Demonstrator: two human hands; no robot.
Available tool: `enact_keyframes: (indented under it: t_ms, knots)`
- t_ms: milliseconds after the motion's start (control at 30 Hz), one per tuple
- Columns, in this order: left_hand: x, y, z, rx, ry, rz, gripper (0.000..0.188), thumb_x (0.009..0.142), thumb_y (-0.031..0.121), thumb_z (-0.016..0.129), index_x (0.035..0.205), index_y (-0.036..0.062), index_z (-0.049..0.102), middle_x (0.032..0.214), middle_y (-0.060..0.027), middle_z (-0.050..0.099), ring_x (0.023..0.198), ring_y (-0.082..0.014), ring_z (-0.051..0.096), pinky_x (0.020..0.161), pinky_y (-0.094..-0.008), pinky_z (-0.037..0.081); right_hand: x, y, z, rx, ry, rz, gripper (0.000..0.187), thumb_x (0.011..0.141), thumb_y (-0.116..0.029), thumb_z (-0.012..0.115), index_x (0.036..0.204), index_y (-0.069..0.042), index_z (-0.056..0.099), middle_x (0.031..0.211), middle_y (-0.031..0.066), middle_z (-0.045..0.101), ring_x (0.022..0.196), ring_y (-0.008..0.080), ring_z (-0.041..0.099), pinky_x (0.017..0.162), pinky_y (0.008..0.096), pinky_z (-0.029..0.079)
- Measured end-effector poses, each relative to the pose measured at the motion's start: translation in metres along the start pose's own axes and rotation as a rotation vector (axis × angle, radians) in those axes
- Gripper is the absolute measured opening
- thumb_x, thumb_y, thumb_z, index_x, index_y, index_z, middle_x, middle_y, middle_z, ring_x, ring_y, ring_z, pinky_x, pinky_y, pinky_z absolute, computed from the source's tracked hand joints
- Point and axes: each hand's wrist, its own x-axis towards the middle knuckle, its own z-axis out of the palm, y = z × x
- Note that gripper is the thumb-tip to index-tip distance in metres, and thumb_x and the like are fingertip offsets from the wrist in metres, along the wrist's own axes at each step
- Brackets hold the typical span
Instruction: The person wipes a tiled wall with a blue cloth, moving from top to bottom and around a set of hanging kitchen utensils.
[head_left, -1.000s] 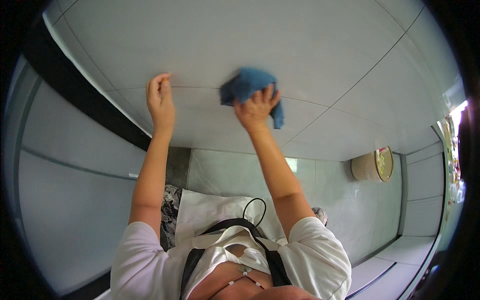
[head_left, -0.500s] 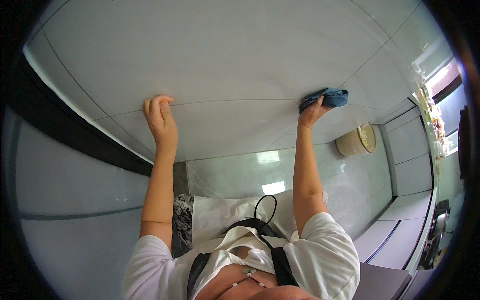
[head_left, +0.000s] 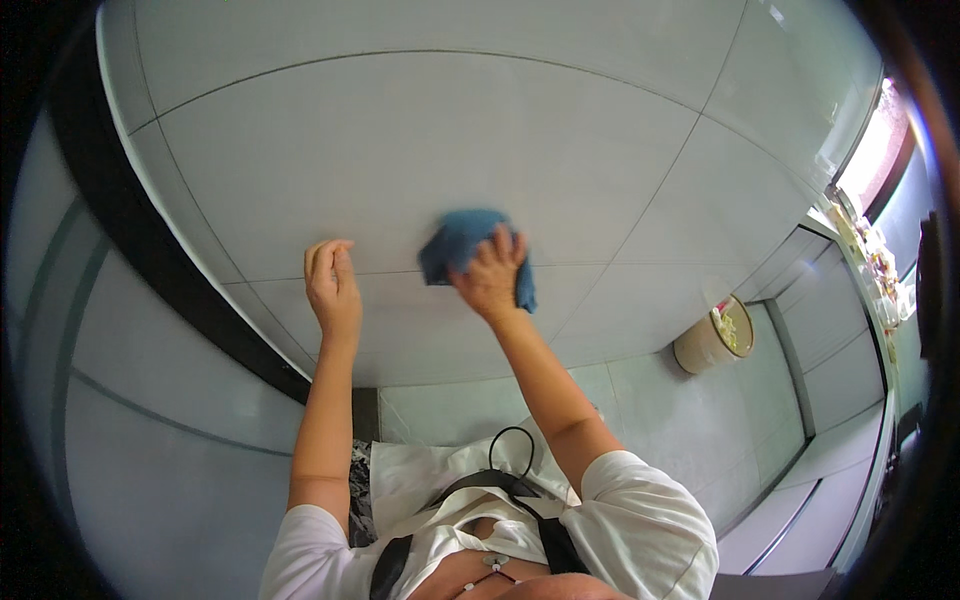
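Note:
A blue cloth (head_left: 465, 243) lies spread against the light tiled wall (head_left: 420, 150). My right hand (head_left: 490, 275) presses it there, fingers stretched over it and slightly blurred. Part of the cloth hangs past the fingers on either side. To the left, my left hand (head_left: 333, 285) is raised near the same wall with its fingers curled in, and nothing shows in it. Whether its fingertips touch the tiles I cannot tell. Dark joint lines run between the tiles.
A beige bin (head_left: 712, 338) with some waste in it stands on the tiled floor (head_left: 650, 430) at the right, by the wall. Pale cabinets (head_left: 835, 340) line the right side. On the left is a pale panel with a dark frame (head_left: 190, 260).
My right hand has swept left across the wall with the cloth, which is now opened out flatter instead of bunched. My left hand keeps its curled shape. The view has shifted upward on the wall.

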Motion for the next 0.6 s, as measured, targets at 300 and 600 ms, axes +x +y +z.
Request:
enact_keyframes:
  t_ms: [300, 600]
  knots:
    - [0.005, -0.022, 0.027, 0.114, 0.318, 0.074, 0.012, 0.091, 0.014, 0.047, 0.088, 0.0030, 0.052, 0.091, -0.0087, 0.047, 0.086, -0.0211, 0.046, 0.076, -0.0315, 0.039, -0.004, 0.143, -0.072, 0.222, 0.703, 0.646, 0.074, 0.083, -0.011, 0.059, 0.135, 0.014, 0.014, 0.140, 0.0305, 0.020, 0.129, 0.0395, 0.024, 0.110, 0.0411, 0.013]
    - [0.005, -0.022, 0.011, 0.012, 0.281, -0.172, 0.020, 0.094, 0.021, 0.043, 0.085, 0.0035, 0.050, 0.090, -0.0050, 0.044, 0.084, -0.0161, 0.043, 0.078, -0.0287, 0.037, 0.012, 0.037, -0.034, -0.026, 0.174, -0.022, 0.048, 0.077, -0.023, 0.063, 0.119, -0.001, 0.051, 0.128, 0.0185, 0.047, 0.128, 0.0469, 0.026, 0.103, 0.0592, 0.011]
